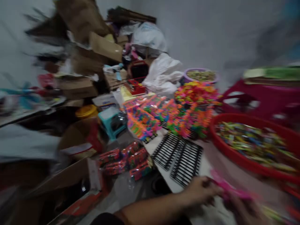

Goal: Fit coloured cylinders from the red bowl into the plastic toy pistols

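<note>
The left hand (201,190) has a grip on a pink piece (228,189).

Two black racks (178,157) side by side near the bench's left edge. One red basin (236,156) at right, one purple bowl (187,75) far behind. One teal stool (112,122) at left. Roughly five red packets (124,161) on the floor; blur prevents an exact count.
</note>
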Tool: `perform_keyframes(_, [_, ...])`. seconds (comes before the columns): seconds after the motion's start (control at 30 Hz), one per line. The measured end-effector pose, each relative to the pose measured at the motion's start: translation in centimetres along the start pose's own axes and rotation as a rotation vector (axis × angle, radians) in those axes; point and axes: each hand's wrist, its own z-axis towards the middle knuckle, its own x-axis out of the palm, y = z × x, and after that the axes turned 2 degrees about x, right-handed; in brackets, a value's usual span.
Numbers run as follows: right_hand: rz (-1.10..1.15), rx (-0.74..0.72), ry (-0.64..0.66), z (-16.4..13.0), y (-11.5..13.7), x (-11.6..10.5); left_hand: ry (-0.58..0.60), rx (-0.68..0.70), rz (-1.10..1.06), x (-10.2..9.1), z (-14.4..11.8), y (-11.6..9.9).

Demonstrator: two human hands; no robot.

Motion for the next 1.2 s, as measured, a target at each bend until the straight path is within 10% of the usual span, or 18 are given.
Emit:
perform_keyframes(0.43, [0.865,0.151,0.064,-0.7,1.1,-5.0,0.132,-0.058,-0.059,1.4,-1.4,-2.3])
perform_keyframes(0.83, [0.539,-0.251,0.436,-1.0,1.0,-9.8,0.414,-0.287,-0.053,2.1,-2.0,-3.5])
perform_keyframes(1.07, [0.518,0.131,-0.124,-1.2,1.4,-8.7,0.260,-0.119,0.042,2.3,-1.8,-3.1])
perform_keyframes(1.2, [0.613,0.243,-0.086,-1.5,2.0,-6.5,0.211,-0.009,0.091,3.1,-1.6,-2.0])
